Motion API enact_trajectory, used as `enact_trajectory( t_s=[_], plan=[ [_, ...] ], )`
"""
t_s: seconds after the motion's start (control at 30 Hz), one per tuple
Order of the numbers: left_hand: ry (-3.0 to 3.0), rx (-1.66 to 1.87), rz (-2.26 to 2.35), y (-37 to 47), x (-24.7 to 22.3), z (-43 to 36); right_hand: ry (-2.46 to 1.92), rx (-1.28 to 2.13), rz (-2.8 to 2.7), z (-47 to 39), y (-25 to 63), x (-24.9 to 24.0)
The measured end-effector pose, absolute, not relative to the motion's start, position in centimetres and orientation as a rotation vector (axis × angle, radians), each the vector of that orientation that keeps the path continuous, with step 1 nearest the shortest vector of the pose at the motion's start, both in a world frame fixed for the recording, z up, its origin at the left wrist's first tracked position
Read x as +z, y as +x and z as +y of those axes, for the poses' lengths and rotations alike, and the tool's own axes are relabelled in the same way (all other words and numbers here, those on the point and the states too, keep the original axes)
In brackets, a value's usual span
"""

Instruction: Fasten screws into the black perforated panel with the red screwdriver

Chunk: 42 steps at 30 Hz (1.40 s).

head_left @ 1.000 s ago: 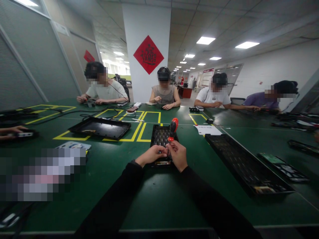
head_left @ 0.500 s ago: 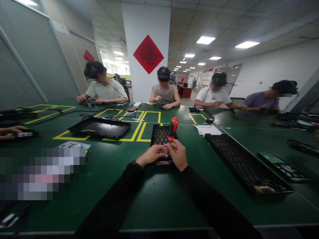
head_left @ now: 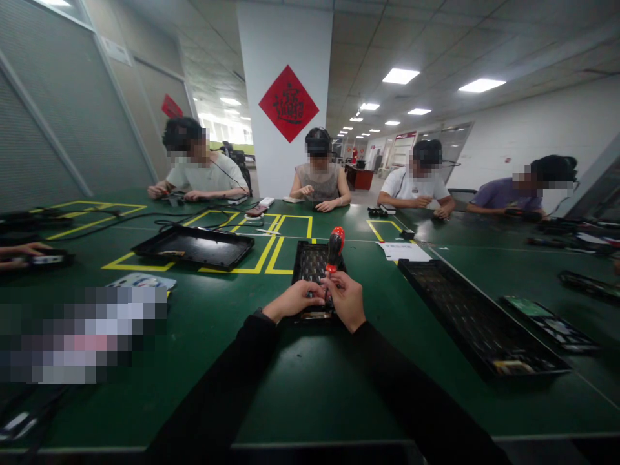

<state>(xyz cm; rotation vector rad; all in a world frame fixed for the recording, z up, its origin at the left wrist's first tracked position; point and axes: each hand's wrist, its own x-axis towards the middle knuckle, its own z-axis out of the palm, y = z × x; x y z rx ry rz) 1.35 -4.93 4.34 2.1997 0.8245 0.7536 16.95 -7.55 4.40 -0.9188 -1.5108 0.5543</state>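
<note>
A red-and-black screwdriver stands nearly upright, handle at the top, over a small black tray with rows of shiny spots inside. My right hand is closed on it just below the handle. Close beside, my left hand has its thumb and fingers pinched together near the shaft. Whatever those fingers hold is too small and hidden to make out. Both hands hover over the near half of the tray and cover part of it. The screwdriver's tip cannot be seen.
To the left lie a wide black tray and cables. A long black tray, a white paper sheet and a green circuit board are on the right. Several people work around the green table.
My hands and the screwdriver have barely moved; the fingers shift slightly around the shaft. Across the table, the hand of the person in white has drawn back from the person in purple.
</note>
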Motion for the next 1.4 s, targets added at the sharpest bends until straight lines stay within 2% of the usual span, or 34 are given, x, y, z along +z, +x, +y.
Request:
enact_trajectory(
  t_s=[0.2,0.53,0.8,1.17,1.4],
  plan=[
    [2.234,0.743,0.912,1.38,4.14,-4.83,-0.873,0.616,-1.556,-7.77,16.85,4.63],
    [2.259,0.778,0.972,1.52,4.01,-4.87,-0.901,0.502,-1.518,-7.44,16.86,4.45],
    [2.187,0.778,0.782,1.38,4.35,-4.84,-0.9,0.551,-1.473,-7.15,16.69,3.82],
    [2.212,0.783,0.927,1.53,4.11,-4.76,-0.919,0.493,-1.549,-7.56,16.69,4.38],
    [2.188,0.715,0.754,1.25,4.57,-4.96,-0.981,0.441,-1.508,-7.34,16.8,3.99]
  ],
)
